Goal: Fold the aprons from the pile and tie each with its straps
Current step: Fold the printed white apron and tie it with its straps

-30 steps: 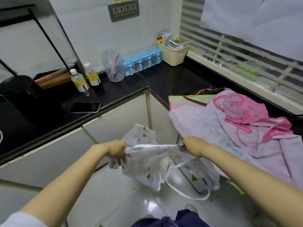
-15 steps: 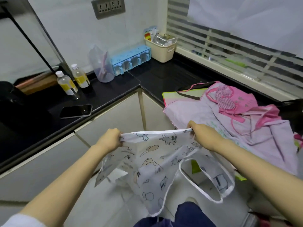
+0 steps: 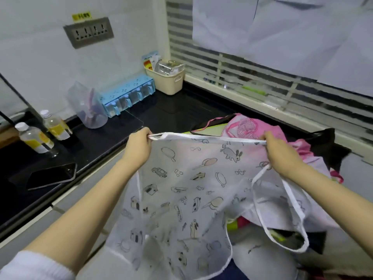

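Observation:
A thin white apron (image 3: 181, 190) printed with small cartoon drawings hangs spread out in front of me. My left hand (image 3: 138, 147) pinches its top edge at the left corner, and my right hand (image 3: 280, 154) grips the top edge at the right corner. The edge is pulled taut between them. A white strap loop (image 3: 290, 215) dangles below my right hand. Behind the apron, on the black counter, lies the pile of pink and lilac aprons (image 3: 262, 128), partly hidden by the raised cloth.
The black counter (image 3: 171, 110) runs along the wall and window. On it stand two small bottles (image 3: 40, 134), a phone (image 3: 52, 175), a clear plastic jug (image 3: 88, 108), a blue seasoning box (image 3: 129, 96) and a cream basket (image 3: 167, 77). White cabinet fronts are below.
My hands have lifted the apron and moved apart, so the bunched cloth now hangs open and flat. The view has shifted up toward the counter.

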`<action>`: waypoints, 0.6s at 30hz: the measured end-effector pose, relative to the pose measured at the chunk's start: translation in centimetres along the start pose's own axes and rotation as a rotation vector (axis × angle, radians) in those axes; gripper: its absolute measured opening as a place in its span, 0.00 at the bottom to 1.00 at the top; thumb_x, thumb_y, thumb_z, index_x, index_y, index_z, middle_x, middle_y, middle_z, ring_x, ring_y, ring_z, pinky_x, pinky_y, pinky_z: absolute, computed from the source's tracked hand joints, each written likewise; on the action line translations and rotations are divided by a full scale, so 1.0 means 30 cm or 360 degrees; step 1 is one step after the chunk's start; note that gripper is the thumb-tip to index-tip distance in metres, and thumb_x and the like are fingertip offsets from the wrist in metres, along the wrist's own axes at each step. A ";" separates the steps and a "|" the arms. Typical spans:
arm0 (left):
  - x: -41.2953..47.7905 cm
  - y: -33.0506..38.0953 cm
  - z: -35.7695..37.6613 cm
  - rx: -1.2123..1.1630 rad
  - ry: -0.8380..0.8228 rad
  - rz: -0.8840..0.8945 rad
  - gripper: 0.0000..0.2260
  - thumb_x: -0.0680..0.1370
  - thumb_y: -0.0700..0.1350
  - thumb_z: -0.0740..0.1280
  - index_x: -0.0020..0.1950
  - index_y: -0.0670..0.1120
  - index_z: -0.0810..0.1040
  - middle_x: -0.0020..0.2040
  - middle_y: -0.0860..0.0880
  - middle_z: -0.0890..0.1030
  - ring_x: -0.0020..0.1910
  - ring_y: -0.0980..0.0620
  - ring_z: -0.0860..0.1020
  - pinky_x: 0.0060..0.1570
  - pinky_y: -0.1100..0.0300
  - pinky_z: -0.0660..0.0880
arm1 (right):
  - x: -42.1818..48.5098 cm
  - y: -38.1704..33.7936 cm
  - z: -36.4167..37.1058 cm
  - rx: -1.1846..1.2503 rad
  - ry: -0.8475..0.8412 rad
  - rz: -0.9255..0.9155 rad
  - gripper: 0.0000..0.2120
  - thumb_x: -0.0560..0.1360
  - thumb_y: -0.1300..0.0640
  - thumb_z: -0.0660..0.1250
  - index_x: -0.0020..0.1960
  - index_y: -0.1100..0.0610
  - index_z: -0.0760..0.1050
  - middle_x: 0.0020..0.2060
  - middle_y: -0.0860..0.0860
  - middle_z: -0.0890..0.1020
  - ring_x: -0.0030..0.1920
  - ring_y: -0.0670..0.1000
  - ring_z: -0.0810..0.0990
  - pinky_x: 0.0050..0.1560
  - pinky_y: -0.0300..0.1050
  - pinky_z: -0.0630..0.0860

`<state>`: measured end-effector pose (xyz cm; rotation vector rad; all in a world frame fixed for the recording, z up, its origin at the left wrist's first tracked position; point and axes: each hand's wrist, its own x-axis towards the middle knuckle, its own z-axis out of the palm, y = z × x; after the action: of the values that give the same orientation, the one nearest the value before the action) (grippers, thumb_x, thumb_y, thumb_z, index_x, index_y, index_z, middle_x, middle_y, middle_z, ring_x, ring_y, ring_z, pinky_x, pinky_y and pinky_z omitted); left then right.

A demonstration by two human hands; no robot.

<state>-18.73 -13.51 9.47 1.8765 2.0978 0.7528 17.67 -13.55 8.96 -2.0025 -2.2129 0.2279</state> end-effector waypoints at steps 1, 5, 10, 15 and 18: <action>0.046 0.054 0.009 -0.0051 0.0060 0.0048 0.06 0.78 0.35 0.59 0.43 0.38 0.74 0.38 0.43 0.76 0.36 0.47 0.72 0.35 0.56 0.64 | 0.035 0.037 -0.026 -0.0003 0.0061 0.0021 0.06 0.78 0.63 0.58 0.55 0.61 0.65 0.42 0.60 0.77 0.41 0.61 0.76 0.40 0.52 0.72; 0.222 0.268 0.073 -0.0245 0.0162 0.0184 0.05 0.77 0.34 0.58 0.45 0.37 0.73 0.42 0.40 0.78 0.40 0.43 0.74 0.40 0.50 0.71 | 0.170 0.198 -0.107 -0.0024 0.0257 0.0128 0.16 0.79 0.46 0.55 0.51 0.60 0.67 0.41 0.60 0.78 0.42 0.62 0.77 0.39 0.52 0.72; 0.399 0.526 0.212 -0.0374 0.0141 0.0399 0.05 0.76 0.33 0.58 0.47 0.37 0.73 0.45 0.38 0.76 0.41 0.42 0.74 0.40 0.54 0.68 | 0.273 0.395 -0.159 -0.0236 0.0398 0.0199 0.20 0.79 0.44 0.56 0.51 0.62 0.73 0.42 0.60 0.80 0.43 0.61 0.78 0.38 0.47 0.67; 0.458 0.734 0.414 -0.0532 -0.0217 0.0463 0.07 0.77 0.34 0.55 0.45 0.43 0.70 0.41 0.41 0.75 0.37 0.50 0.70 0.39 0.50 0.69 | 0.336 0.567 -0.132 -0.0457 0.0187 0.0371 0.13 0.79 0.53 0.58 0.49 0.62 0.75 0.44 0.59 0.82 0.44 0.60 0.79 0.43 0.47 0.72; 0.463 0.829 0.552 -0.0480 -0.0375 0.0538 0.09 0.75 0.31 0.54 0.47 0.39 0.72 0.46 0.36 0.78 0.42 0.46 0.74 0.43 0.47 0.71 | 0.340 0.610 -0.089 -0.0474 0.0036 0.0414 0.11 0.76 0.62 0.59 0.58 0.59 0.71 0.54 0.56 0.78 0.53 0.57 0.76 0.44 0.46 0.64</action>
<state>8.58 4.91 10.57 2.0508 1.4558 0.8173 35.02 -1.55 7.78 -2.4344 -2.0688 -0.1039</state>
